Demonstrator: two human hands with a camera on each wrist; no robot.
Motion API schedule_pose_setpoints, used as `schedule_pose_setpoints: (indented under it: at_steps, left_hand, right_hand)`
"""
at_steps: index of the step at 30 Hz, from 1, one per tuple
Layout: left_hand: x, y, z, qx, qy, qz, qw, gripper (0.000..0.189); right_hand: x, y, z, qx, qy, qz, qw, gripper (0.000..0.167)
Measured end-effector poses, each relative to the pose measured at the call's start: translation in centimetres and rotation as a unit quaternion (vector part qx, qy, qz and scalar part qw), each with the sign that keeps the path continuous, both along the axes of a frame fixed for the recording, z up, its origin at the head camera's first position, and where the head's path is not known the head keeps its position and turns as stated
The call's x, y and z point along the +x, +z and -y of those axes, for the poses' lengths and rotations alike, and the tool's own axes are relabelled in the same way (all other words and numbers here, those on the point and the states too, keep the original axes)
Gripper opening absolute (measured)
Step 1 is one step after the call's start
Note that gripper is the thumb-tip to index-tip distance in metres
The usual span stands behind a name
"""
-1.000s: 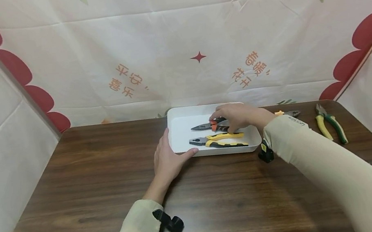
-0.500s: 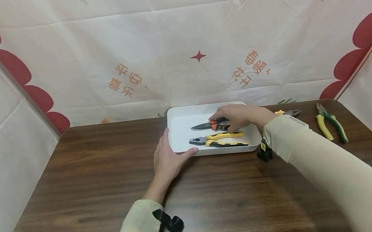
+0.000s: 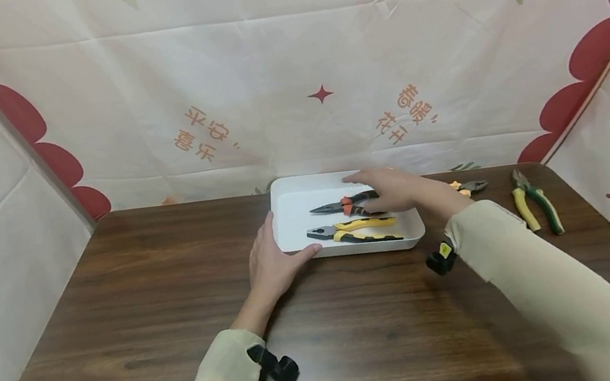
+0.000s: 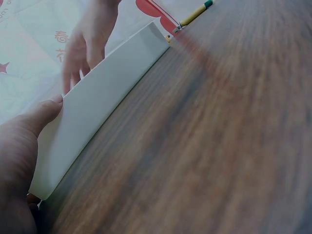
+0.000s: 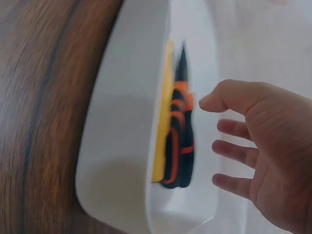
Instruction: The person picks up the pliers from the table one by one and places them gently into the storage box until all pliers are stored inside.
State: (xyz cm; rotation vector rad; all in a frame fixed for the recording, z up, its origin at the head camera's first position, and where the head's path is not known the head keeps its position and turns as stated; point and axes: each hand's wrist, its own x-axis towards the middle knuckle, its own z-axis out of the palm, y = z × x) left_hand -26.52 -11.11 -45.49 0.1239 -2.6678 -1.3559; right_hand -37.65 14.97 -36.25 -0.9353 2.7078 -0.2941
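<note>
My left hand (image 3: 272,266) holds the left end of a white tray (image 3: 290,203), its thumb along the near wall in the left wrist view. Inside lie needle-nose pliers (image 3: 325,209) with orange-and-black handles. In front of them are combination pliers (image 3: 343,233) with yellow-and-black handles, jaws to the left like the other pair. My right hand (image 3: 393,190) is over the tray's right part, fingers spread. The right wrist view shows a gap between its fingertips and the needle-nose pliers (image 5: 181,129), and nothing in its grasp.
On the brown wooden table (image 3: 368,343), pliers with yellow and green handles (image 3: 537,207) lie at the far right. Another pair of pliers (image 3: 474,186) lies beyond my right wrist, partly hidden by it. A printed cloth (image 3: 300,130) stands behind the table.
My right hand has let go of the needle-nose pliers, its fingers opening and lifting off the handles. The pliers stay lying in the tray. My left hand keeps its place.
</note>
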Motion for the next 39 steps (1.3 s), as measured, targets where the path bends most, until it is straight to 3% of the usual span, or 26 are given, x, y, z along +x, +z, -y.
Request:
schedule_pose_setpoints:
  at_steps: [5, 12, 19, 26, 30, 39]
  left_hand:
    - [0.1, 0.0, 0.0, 0.0, -0.003, -0.003, 1.0, 0.118]
    - [0.1, 0.0, 0.1, -0.004, -0.006, -0.008, 0.9999, 0.117]
    - [0.1, 0.0, 0.1, 0.001, -0.006, -0.004, 1.0, 0.117]
    - [0.2, 0.1, 0.2, 0.005, -0.009, -0.004, 0.9999, 0.117]
    - [0.2, 0.1, 0.1, 0.005, -0.01, -0.002, 0.9999, 0.117]
    - [0.3, 0.2, 0.0, 0.005, -0.012, -0.002, 0.9999, 0.118]
  right_hand:
    - [1.2, 1.3, -1.1, -0.025, -0.005, -0.017, 0.9995, 0.066]
    - [3.0, 2.6, -3.1, -0.059, -0.028, -0.047, 0.9967, 0.046]
    - [4.8, 3.6, -5.9, -0.159, -0.087, -0.052, 0.9821, 0.05]
    - [6.6, 4.0, -8.9, -0.201, -0.113, -0.086, 0.9693, 0.05]
    - [7.6, 3.9, -10.7, -0.223, -0.134, -0.122, 0.9578, 0.051]
    - [9.0, 2.3, -14.6, -0.266, -0.271, -0.175, 0.9082, 0.055]
